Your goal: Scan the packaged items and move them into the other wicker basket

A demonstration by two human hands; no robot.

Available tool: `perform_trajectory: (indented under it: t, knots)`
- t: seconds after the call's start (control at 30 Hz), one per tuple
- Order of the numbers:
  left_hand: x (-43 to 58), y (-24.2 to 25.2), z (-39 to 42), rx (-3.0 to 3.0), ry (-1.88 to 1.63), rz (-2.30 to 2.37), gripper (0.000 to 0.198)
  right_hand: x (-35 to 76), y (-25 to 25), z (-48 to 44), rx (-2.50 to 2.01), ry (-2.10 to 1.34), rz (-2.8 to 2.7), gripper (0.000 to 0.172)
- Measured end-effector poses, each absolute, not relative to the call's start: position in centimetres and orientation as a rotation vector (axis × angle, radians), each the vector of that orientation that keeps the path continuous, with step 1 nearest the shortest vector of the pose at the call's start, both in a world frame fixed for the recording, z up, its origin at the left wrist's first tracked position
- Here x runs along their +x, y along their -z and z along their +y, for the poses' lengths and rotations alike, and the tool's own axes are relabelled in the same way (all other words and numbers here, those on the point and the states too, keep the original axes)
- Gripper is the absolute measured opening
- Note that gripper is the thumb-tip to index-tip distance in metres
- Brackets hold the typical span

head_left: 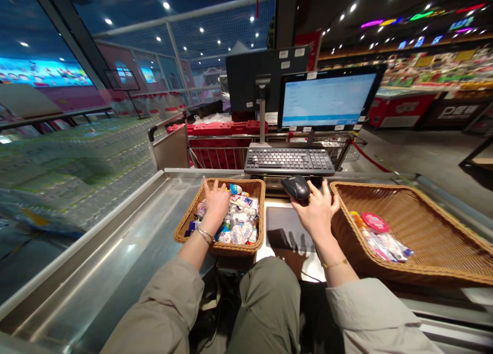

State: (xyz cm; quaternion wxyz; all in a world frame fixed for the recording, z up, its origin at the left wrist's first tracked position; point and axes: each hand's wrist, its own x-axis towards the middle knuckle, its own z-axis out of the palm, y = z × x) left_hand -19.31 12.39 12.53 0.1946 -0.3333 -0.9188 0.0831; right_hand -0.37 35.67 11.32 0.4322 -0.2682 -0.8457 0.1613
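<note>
My left hand [215, 202] rests with spread fingers on small packaged goods [236, 223] in a woven wicker basket [219, 246]. A bottle-like item is among them, and the hand holds nothing that I can see. My right hand [318, 210] is shut on a black handheld barcode scanner [296, 188], just behind a second wicker basket [416, 225]. That tilted basket holds a few flat packets [379, 241], one with a round pink top.
A black keyboard [288, 161] and a monitor [327, 99] stand ahead, with a second screen behind them. Steel checkout counter [115, 230] runs along the left. A red-handled shopping cart [219, 143] stands beyond it, and stacked shrink-wrapped bottles lie to the left.
</note>
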Motion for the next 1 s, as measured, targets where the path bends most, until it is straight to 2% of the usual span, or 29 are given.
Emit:
perform_trajectory:
  t: [0.13, 0.3, 0.43, 0.5, 1.0]
  knots:
    - [-20.1, -14.2, 12.1, -0.95, -0.062, -2.538, 0.025, -0.3, -11.2, 35.8, -0.667, -0.403, -2.099, 0.027]
    - [-20.0, -15.9, 12.9, -0.942, 0.354, -2.597, 0.021, -0.2, -11.2, 35.8, -0.659, -0.407, -2.101, 0.028]
    - [-19.9, -15.5, 13.4, -0.935, 0.694, -2.723, 0.025, -0.1, -11.3, 35.8, -0.667, -0.414, -2.105, 0.027]
    - [-20.0, -14.8, 13.3, -0.955, 0.756, -2.781, 0.025, 0.0, -11.3, 35.9, -0.675, -0.42, -2.101, 0.027]
    - [-20.5, -12.1, 11.4, -0.967, 0.222, -2.927, 0.024, 0.2, -11.1, 36.0, -0.682, -0.418, -2.103, 0.024]
